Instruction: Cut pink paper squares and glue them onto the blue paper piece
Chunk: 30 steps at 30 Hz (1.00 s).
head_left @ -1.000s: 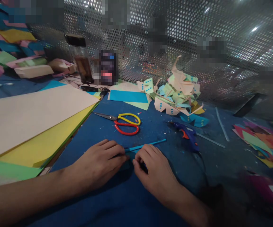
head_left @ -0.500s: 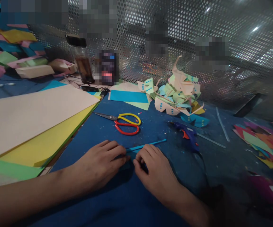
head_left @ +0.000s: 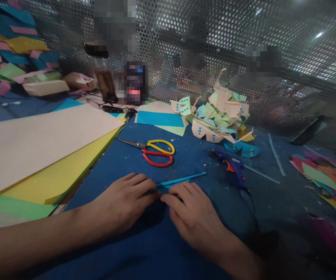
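Note:
A narrow blue paper strip (head_left: 189, 177), folded or rolled thin along its top edge, lies low over the tabletop, its right end poking out past my fingers. My left hand (head_left: 128, 202) is closed on its left end, thumb and forefinger pinched together. My right hand (head_left: 192, 212) has its fingers curled over the lower part of the paper, with the thumb side close to the left fingertips. Much of the paper is hidden under both hands. Just beyond them rest scissors (head_left: 142, 145) with one yellow and one red handle.
A blue glue gun (head_left: 234, 167) and clear glue sticks (head_left: 276, 154) lie to the right. Behind are folded paper pieces (head_left: 214, 116), a phone (head_left: 135, 83) and a bottle (head_left: 105, 77). Large paper sheets (head_left: 48, 140) cover the left; coloured scraps (head_left: 322, 175) are at far right.
My right thumb and forefinger have straightened and moved left to meet my left fingertips. The left hand keeps its hold on the strip. The view has shifted slightly.

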Each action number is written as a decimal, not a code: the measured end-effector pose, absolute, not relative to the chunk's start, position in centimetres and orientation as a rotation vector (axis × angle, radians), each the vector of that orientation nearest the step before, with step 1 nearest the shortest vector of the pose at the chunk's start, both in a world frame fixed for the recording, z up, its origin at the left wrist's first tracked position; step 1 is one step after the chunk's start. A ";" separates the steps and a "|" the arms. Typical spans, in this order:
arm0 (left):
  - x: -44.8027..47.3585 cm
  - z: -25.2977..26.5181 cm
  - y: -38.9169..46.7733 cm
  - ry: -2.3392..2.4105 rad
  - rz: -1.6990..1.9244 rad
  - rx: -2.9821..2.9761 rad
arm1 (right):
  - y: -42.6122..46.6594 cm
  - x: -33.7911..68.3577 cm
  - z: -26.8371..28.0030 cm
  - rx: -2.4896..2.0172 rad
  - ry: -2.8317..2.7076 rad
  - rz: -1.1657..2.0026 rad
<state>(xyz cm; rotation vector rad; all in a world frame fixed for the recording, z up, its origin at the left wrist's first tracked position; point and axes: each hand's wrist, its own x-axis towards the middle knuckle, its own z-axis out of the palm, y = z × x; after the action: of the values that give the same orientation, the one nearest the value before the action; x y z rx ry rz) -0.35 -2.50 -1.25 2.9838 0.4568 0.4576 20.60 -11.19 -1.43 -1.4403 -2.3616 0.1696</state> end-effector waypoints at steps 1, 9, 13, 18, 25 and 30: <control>-0.3 -1.2 -2.5 0.456 0.472 2.981 | -11.2 20.6 -1.4 -1.439 -2.363 0.169; -0.5 -1.5 -2.4 0.435 0.509 2.958 | -11.1 20.6 -1.1 -1.441 -2.386 0.177; -0.4 -1.4 -2.4 0.438 0.514 2.954 | -11.0 20.8 -1.0 -1.427 -2.396 0.171; -0.4 -1.3 -2.3 0.436 0.525 2.953 | -11.1 21.1 -0.8 -1.419 -2.415 0.159; -0.5 -1.6 -2.3 0.410 0.544 2.937 | -11.2 21.4 -0.4 -1.387 -2.464 0.151; -0.5 -1.5 -2.3 0.435 0.510 2.939 | -11.3 21.5 -0.3 -1.366 -2.469 0.152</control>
<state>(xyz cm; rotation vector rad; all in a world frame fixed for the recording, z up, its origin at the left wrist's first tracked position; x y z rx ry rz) -0.53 -2.32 -1.53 2.9389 0.4350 0.5103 21.55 -11.33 -0.33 -1.3662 -2.4690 0.1525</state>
